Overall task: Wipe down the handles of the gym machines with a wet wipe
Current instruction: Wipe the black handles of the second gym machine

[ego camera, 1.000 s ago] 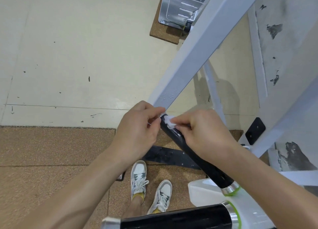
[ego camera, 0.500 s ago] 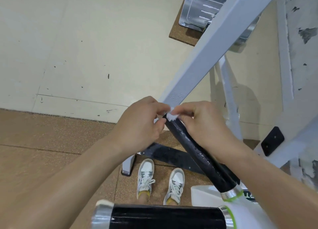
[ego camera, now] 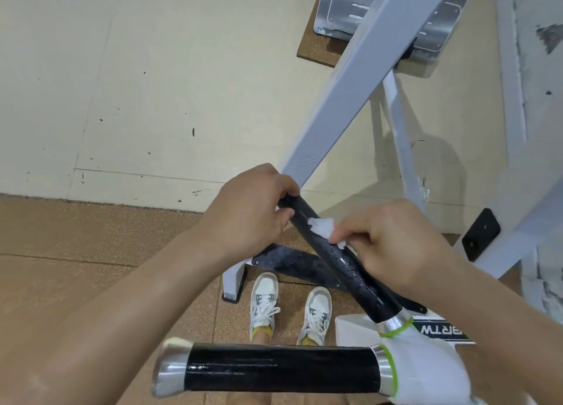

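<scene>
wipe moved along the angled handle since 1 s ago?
Yes. The wet wipe, pinched by the right hand, has slid down the angled black handle, away from the white beam, toward the silver collar. The left hand grips the top end.

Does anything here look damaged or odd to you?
Yes: the white panel at far right has dark patches where paint seems flaked off. Droplets bead on the slanted black handle, probably just from the wet wipe.

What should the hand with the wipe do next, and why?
Probably slide the wet wipe down the slanted handle toward its silver collar. The right hand pinches the wipe near the top, the left hand grips the upper end, and most of the black grip lies below.
</scene>
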